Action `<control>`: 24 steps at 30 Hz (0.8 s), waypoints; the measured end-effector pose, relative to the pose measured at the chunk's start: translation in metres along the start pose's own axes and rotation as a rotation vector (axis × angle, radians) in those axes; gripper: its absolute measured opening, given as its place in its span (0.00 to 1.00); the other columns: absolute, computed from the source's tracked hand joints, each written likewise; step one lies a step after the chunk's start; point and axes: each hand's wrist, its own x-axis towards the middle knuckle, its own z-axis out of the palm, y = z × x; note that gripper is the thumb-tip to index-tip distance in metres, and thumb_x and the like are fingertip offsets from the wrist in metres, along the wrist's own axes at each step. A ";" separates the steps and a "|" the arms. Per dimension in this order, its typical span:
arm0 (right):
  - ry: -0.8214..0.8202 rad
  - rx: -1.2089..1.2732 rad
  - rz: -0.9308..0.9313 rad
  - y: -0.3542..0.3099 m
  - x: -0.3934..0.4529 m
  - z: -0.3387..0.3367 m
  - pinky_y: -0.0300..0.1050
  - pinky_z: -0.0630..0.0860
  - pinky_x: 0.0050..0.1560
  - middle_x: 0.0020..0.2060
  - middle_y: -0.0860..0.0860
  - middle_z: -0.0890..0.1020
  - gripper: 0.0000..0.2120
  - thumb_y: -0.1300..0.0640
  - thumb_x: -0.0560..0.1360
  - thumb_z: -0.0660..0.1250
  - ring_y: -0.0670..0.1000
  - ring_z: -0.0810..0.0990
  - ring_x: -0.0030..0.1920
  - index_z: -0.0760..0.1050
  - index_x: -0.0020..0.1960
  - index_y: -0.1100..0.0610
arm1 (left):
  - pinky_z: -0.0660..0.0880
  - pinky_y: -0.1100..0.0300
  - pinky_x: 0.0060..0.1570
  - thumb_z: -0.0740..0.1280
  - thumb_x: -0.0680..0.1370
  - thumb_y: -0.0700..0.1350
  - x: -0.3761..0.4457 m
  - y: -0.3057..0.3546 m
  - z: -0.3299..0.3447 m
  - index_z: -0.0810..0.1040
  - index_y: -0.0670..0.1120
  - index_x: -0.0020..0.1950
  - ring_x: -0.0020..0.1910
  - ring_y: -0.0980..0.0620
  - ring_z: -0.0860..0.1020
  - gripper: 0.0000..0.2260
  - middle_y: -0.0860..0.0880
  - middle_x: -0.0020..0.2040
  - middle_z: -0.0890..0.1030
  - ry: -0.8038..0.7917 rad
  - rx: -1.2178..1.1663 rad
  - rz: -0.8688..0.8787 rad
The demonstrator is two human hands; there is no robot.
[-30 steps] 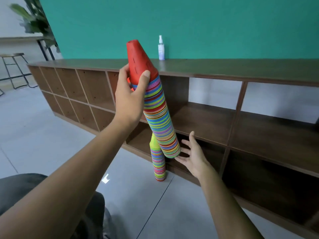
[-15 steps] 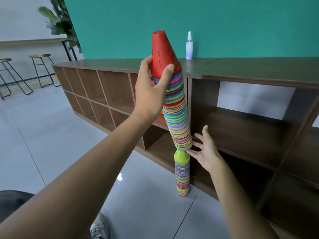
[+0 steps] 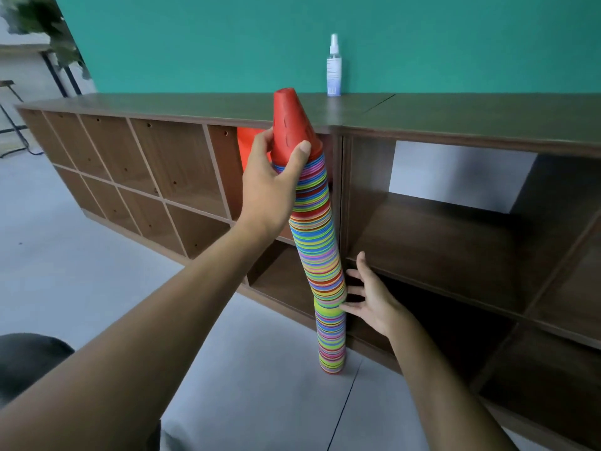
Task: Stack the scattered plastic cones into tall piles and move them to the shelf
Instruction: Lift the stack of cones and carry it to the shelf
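One tall cone stack (image 3: 320, 242) stands on the floor against the wooden shelf (image 3: 455, 229); I grip its red top cone (image 3: 291, 125) with my left hand (image 3: 270, 187). My right hand (image 3: 370, 296), fingers spread, touches its lower part. Behind, a spray bottle (image 3: 334, 66) stands on the shelf top and an orange cone (image 3: 248, 143) sits in a cubby.

Cone pile (image 3: 320, 252) on floor (image 3: 97, 271) before shelf (image 3: 455, 242), bottle (image 3: 334, 68) atop shelf

Left hand (image 3: 271, 187) grips the tall cone pile (image 3: 322, 255) near its top; right hand (image 3: 370, 301) steadies it
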 end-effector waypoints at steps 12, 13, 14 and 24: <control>0.145 -0.268 0.001 0.009 0.021 -0.006 0.53 0.82 0.49 0.58 0.60 0.81 0.35 0.31 0.79 0.50 0.61 0.85 0.47 0.68 0.73 0.55 | 0.79 0.46 0.56 0.68 0.78 0.55 0.025 -0.033 -0.017 0.73 0.47 0.62 0.52 0.50 0.82 0.17 0.50 0.52 0.81 -0.069 0.049 -0.040; 0.160 -0.271 0.004 0.018 0.024 -0.010 0.53 0.81 0.51 0.58 0.60 0.81 0.35 0.32 0.79 0.50 0.60 0.84 0.49 0.69 0.72 0.56 | 0.79 0.46 0.57 0.68 0.78 0.56 0.029 -0.035 -0.021 0.73 0.47 0.61 0.52 0.51 0.82 0.18 0.50 0.52 0.82 -0.065 0.046 -0.048; 0.172 -0.266 0.022 0.030 0.028 -0.015 0.54 0.80 0.53 0.61 0.60 0.80 0.34 0.32 0.79 0.50 0.60 0.83 0.53 0.70 0.72 0.57 | 0.79 0.46 0.57 0.68 0.77 0.57 0.033 -0.038 -0.024 0.73 0.47 0.61 0.51 0.51 0.82 0.19 0.50 0.52 0.82 -0.063 0.041 -0.056; 0.135 -0.121 0.298 0.139 0.047 -0.045 0.52 0.79 0.49 0.62 0.49 0.78 0.34 0.28 0.70 0.65 0.56 0.78 0.61 0.71 0.69 0.46 | 0.80 0.43 0.57 0.67 0.77 0.56 0.058 -0.070 -0.052 0.73 0.48 0.57 0.56 0.47 0.82 0.15 0.46 0.54 0.82 -0.054 -0.039 -0.148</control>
